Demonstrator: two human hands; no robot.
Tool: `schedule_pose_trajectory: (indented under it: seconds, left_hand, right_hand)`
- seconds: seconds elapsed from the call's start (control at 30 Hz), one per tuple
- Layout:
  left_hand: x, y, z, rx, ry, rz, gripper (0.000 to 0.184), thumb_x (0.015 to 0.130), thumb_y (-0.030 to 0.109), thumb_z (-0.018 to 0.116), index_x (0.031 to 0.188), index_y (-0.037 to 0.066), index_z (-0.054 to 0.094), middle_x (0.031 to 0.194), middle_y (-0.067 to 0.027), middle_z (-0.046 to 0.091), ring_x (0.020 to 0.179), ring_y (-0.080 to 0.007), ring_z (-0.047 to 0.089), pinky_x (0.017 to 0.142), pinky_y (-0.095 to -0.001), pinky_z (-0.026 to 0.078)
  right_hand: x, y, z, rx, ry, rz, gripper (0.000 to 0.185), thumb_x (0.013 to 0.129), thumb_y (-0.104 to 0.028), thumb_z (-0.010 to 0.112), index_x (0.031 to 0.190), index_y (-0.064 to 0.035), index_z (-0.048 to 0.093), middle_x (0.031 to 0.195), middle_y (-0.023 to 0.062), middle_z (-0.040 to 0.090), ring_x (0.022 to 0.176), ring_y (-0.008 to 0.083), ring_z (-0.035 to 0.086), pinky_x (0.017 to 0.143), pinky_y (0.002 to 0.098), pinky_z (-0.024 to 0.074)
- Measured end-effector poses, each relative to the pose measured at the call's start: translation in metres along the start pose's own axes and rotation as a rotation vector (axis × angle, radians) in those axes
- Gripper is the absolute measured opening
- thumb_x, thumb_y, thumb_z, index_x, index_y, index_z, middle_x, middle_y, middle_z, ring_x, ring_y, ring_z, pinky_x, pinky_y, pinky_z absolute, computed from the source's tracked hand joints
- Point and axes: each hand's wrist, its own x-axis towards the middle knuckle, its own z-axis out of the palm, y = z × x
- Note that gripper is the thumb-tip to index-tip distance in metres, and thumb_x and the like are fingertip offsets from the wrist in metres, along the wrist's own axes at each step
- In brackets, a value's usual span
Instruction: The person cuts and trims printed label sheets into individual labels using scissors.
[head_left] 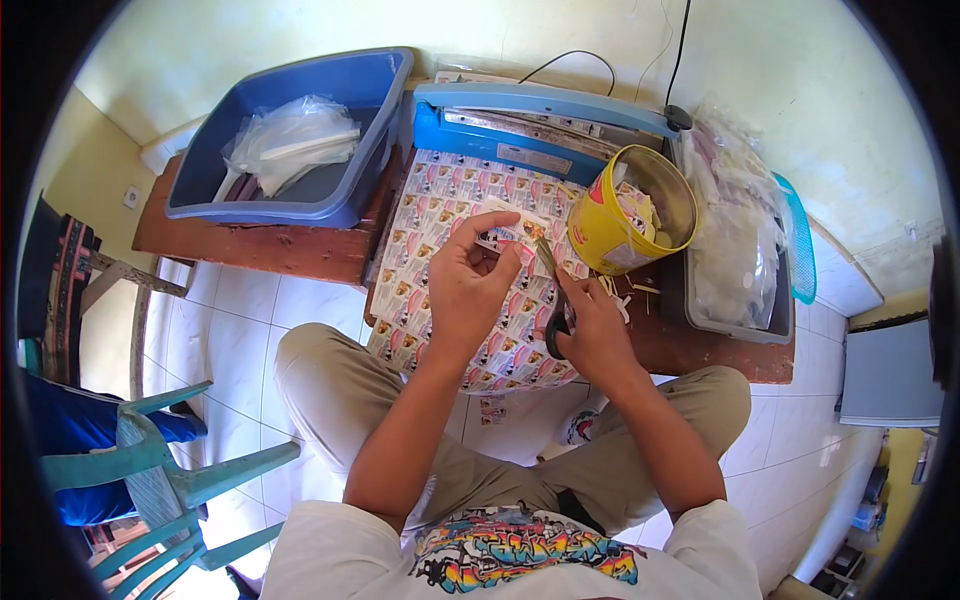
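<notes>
My left hand pinches a small printed label between thumb and fingers. In my right hand is a pair of scissors with black handles, its blades up against the label's right edge. Below both hands spreads a large sheet of printed labels, draped over the front edge of the wooden bench. Just right of the scissors, a yellow tub leans at a tilt and holds paper scraps. Pale paper strips lie beside my right hand.
A blue bin with plastic bags stands on the bench at left. Behind the sheet is a blue impulse sealer. A grey tray full of clear plastic stands at right. A green plastic chair is at lower left.
</notes>
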Motion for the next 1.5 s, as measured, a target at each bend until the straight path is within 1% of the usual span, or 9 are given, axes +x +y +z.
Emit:
schedule_pose_trajectory:
  seconds: [0.07, 0.27, 0.57, 0.8, 1.0, 1.1, 1.17, 1.27, 1.5]
  left_hand:
    - [0.000, 0.001, 0.000, -0.022, -0.002, -0.001, 0.030, 0.092, 0.001, 0.072, 0.121, 0.003, 0.071, 0.076, 0.0023, 0.065, 0.065, -0.0017, 0.056, 0.061, -0.0193, 0.047]
    - [-0.002, 0.005, 0.002, -0.044, 0.007, 0.047, 0.026, 0.092, 0.001, 0.070, 0.118, 0.003, 0.072, 0.076, 0.0023, 0.064, 0.068, -0.0006, 0.054, 0.061, -0.0185, 0.044]
    - [-0.003, 0.001, -0.002, 0.036, -0.052, 0.027, 0.020, 0.095, 0.002, 0.070, 0.114, 0.002, 0.074, 0.079, 0.0044, 0.065, 0.065, 0.0012, 0.048, 0.056, -0.0181, 0.035]
    - [-0.003, 0.004, -0.003, 0.084, -0.071, 0.041, 0.018, 0.092, 0.004, 0.071, 0.109, 0.005, 0.076, 0.077, 0.0012, 0.069, 0.066, -0.0029, 0.059, 0.059, -0.0225, 0.046]
    - [-0.003, -0.007, 0.000, -0.015, -0.082, 0.079, 0.019, 0.094, 0.001, 0.068, 0.112, 0.004, 0.074, 0.075, 0.0021, 0.067, 0.070, -0.0024, 0.062, 0.059, -0.0215, 0.046]
    - [-0.005, -0.003, -0.002, -0.038, -0.134, -0.011, 0.020, 0.094, 0.000, 0.067, 0.113, 0.003, 0.073, 0.073, 0.0029, 0.066, 0.070, -0.0019, 0.062, 0.059, -0.0208, 0.045]
    - [-0.005, 0.001, -0.002, 0.010, -0.151, -0.014, 0.019, 0.094, 0.000, 0.067, 0.111, 0.002, 0.074, 0.071, 0.0037, 0.064, 0.066, -0.0011, 0.060, 0.058, -0.0204, 0.044]
    - [-0.004, -0.004, -0.005, 0.087, -0.192, 0.036, 0.016, 0.094, 0.000, 0.067, 0.107, 0.002, 0.076, 0.073, 0.0029, 0.066, 0.065, -0.0007, 0.057, 0.057, -0.0200, 0.043]
    - [-0.007, 0.001, -0.003, 0.069, -0.260, -0.021, 0.013, 0.096, 0.005, 0.073, 0.108, 0.002, 0.077, 0.084, 0.0000, 0.071, 0.074, -0.0044, 0.062, 0.065, -0.0203, 0.048]
  right_hand:
    - [0.004, 0.001, 0.005, -0.050, -0.070, 0.049, 0.082, 0.075, -0.005, 0.079, 0.151, -0.0046, 0.048, 0.124, 0.0203, 0.056, 0.106, 0.0383, 0.065, 0.088, 0.0486, 0.0565]
    - [0.009, 0.000, 0.014, -0.197, -0.111, 0.103, 0.078, 0.078, -0.007, 0.076, 0.152, -0.0128, 0.050, 0.127, 0.0160, 0.055, 0.107, 0.0364, 0.068, 0.088, 0.0490, 0.0579]
    - [0.012, -0.010, 0.014, -0.271, -0.175, 0.129, 0.064, 0.088, -0.005, 0.060, 0.151, -0.0073, 0.050, 0.128, 0.0176, 0.055, 0.107, 0.0363, 0.068, 0.085, 0.0487, 0.0578]
    - [0.010, -0.010, 0.019, -0.433, -0.126, 0.073, 0.063, 0.087, -0.008, 0.063, 0.148, -0.0075, 0.052, 0.122, 0.0185, 0.060, 0.107, 0.0360, 0.068, 0.084, 0.0478, 0.0585]
    - [0.012, -0.014, 0.004, -0.401, -0.120, 0.087, 0.069, 0.079, -0.016, 0.081, 0.143, -0.0101, 0.058, 0.121, 0.0172, 0.065, 0.099, 0.0344, 0.070, 0.083, 0.0445, 0.0588]
    - [0.021, -0.011, -0.009, -0.087, 0.026, -0.028, 0.050, 0.088, -0.014, 0.077, 0.135, -0.0066, 0.064, 0.111, 0.0136, 0.070, 0.090, 0.0253, 0.073, 0.080, 0.0371, 0.0598]
    - [0.024, -0.034, -0.035, 0.549, 0.012, 0.249, 0.034, 0.096, -0.013, 0.073, 0.128, -0.0013, 0.067, 0.105, 0.0091, 0.072, 0.083, 0.0158, 0.072, 0.077, 0.0305, 0.0601]
    - [0.024, -0.033, -0.040, 0.899, 0.072, 0.150, 0.027, 0.100, -0.013, 0.069, 0.122, 0.0023, 0.068, 0.098, 0.0106, 0.073, 0.084, 0.0147, 0.074, 0.071, 0.0273, 0.0606]
    - [0.024, -0.033, -0.041, 0.965, 0.068, 0.168, 0.024, 0.098, -0.001, 0.068, 0.120, 0.0042, 0.064, 0.098, 0.0099, 0.073, 0.086, 0.0133, 0.074, 0.075, 0.0265, 0.0620]
